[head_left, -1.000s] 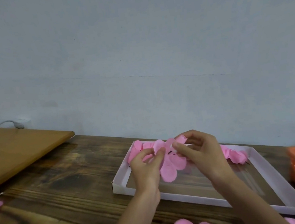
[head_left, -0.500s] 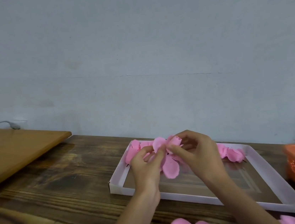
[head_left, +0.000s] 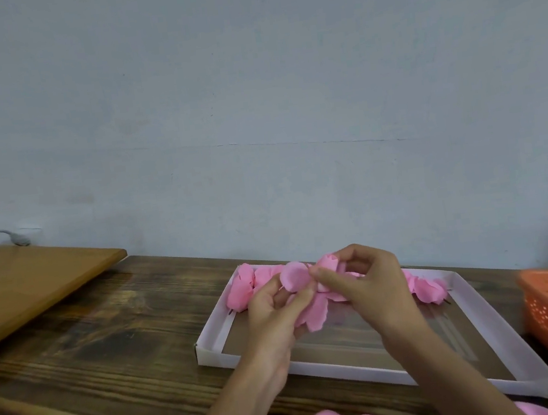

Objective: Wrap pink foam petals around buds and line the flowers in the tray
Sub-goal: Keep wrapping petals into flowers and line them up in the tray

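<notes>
Wide dark wooden worktop (head_left: 112, 365), white tray (head_left: 320, 370) on it, finished flowers (head_left: 241, 290) lined along its far wall. Above the tray, the left hand (head_left: 272, 318) pinches the pink foam petals (head_left: 316, 312) from below and the right hand (head_left: 368, 285) curls round the bud (head_left: 327, 262) on top. The foam looks feather-light, soft and easily creased, so it's best pinched gently at the petal bases. The petals sit right between both sets of fingers (head_left: 325, 275).
</notes>
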The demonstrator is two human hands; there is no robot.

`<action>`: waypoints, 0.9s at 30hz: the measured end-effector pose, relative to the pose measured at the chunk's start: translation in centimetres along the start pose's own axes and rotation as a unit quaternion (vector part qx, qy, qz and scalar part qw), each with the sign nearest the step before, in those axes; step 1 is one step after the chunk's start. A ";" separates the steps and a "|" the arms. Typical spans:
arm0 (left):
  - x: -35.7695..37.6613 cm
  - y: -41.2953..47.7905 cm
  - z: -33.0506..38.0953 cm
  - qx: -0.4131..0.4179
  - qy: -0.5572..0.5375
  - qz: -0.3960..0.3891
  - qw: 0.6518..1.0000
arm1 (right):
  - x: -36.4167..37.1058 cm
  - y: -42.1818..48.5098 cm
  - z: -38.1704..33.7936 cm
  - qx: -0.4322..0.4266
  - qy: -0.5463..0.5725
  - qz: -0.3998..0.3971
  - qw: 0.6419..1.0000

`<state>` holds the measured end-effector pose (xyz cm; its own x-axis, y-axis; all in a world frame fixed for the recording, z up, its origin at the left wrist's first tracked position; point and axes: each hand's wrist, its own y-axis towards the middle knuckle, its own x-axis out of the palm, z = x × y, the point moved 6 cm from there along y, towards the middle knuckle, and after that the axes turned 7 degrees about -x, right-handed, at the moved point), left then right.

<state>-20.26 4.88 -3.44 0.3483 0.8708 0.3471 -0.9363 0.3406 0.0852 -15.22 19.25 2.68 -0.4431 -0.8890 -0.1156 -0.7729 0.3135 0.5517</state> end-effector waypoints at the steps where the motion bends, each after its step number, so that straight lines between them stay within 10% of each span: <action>1: -0.1 0.0 0.0 0.002 0.012 0.006 1.000 | 0.0 -0.1 -0.1 0.010 0.017 0.003 1.000; 27: -1.0 -0.9 1.7 0.100 0.032 0.112 0.988 | 0.3 -0.2 -2.7 -0.063 -0.050 -0.125 0.989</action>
<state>-19.85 3.07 -2.27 0.1278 0.9390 0.3193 -0.9779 0.0656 0.1984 -14.00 18.04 4.76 -0.2930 -0.8943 -0.3381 -0.8037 0.0389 0.5937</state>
